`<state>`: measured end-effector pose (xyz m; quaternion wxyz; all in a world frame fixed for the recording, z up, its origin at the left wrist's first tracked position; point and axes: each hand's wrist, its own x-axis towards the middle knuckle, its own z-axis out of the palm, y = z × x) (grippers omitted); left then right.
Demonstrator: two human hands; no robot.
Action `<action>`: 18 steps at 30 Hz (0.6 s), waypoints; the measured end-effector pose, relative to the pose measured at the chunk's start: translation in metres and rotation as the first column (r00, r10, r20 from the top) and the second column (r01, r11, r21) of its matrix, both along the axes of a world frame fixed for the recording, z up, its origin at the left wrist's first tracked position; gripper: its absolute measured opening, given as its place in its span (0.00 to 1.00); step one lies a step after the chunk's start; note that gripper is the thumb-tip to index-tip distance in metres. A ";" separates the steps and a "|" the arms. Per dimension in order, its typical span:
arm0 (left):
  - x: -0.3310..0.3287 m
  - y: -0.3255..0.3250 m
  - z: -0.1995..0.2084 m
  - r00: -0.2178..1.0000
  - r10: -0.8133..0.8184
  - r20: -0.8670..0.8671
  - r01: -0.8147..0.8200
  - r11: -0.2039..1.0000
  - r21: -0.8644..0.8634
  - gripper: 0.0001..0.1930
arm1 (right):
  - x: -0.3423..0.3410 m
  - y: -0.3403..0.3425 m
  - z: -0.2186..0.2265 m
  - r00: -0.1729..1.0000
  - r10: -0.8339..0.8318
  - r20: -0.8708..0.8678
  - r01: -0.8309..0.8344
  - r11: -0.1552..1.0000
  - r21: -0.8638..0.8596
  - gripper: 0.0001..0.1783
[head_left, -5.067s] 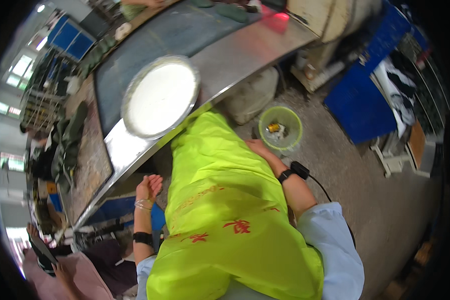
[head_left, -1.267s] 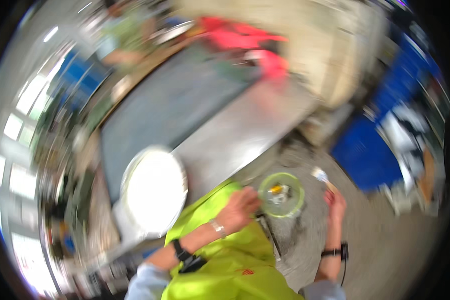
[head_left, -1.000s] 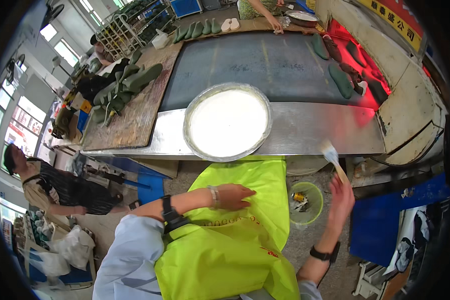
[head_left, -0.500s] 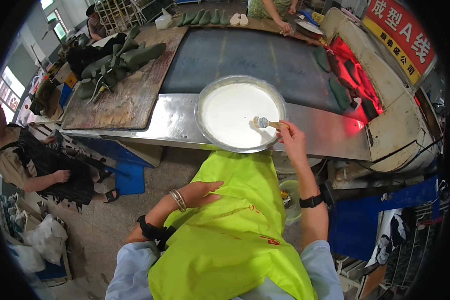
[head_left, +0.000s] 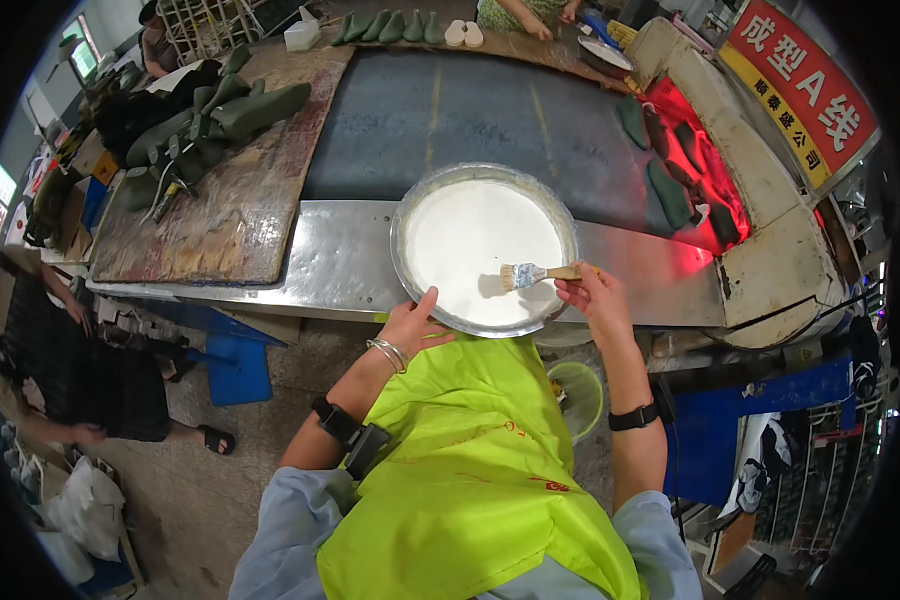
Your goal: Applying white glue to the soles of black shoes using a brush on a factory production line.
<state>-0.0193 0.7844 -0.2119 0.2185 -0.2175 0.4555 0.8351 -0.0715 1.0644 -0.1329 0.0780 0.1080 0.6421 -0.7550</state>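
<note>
A round metal basin [head_left: 567, 235] holds white liquid [head_left: 475, 235] and stands at the near edge of the work line. My right hand [head_left: 600, 300] is closed around the wooden handle of a paintbrush [head_left: 535, 275]. The pale bristles point left, over the white liquid, and cast a shadow on it. My left hand [head_left: 410, 332] is at the basin's near left rim, thumb raised at the rim and fingers apart from it. Whether those fingers bear on the basin I cannot tell.
Dark green shoe lasts [head_left: 260, 110] lie heaped on a worn board [head_left: 210, 225] at left. Behind the basin runs a dark conveyor belt [head_left: 390, 120]. A red-lit machine opening [head_left: 705, 180] is at right. One person [head_left: 80, 350] is at left, another [head_left: 520, 15] at the far side.
My left hand has moved up from over the apron to the basin's near rim. The brush has turned flatter and sits slightly lower in view. The person at left has shifted.
</note>
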 end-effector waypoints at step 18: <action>-0.002 -0.005 -0.016 0.993 -0.095 -0.070 0.075 0.966 -0.247 0.20 | -0.018 -0.013 -0.020 0.994 -0.107 0.001 0.107 0.994 0.021 0.12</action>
